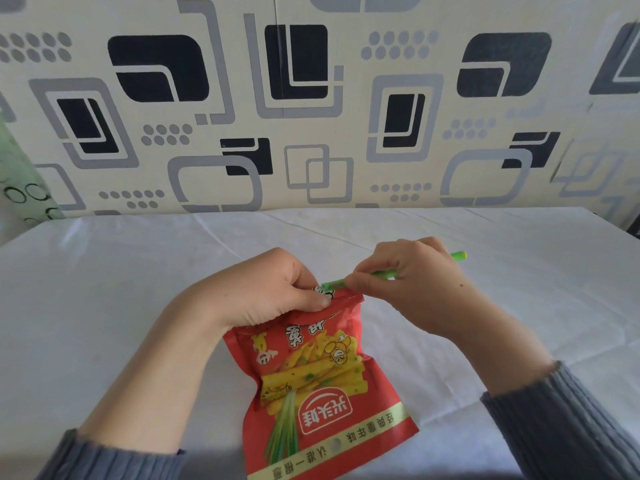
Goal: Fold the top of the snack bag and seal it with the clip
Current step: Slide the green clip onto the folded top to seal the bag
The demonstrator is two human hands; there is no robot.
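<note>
The red snack bag (322,379) lies near the front edge of the table (138,271). My left hand (266,289) pinches its folded top. My right hand (408,275) grips the green clip (377,273) there. The bag feels light, crinkly and slippery, so I hold the fold tight.

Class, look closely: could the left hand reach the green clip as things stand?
Probably yes: the left hand pinches the snack bag top right beside the green clip, though the right hand covers most of it.

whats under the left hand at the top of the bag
The left hand presses down the folded top of the red bag. The green clip, held by the right hand, meets that fold; the fold's left part is hidden.
</note>
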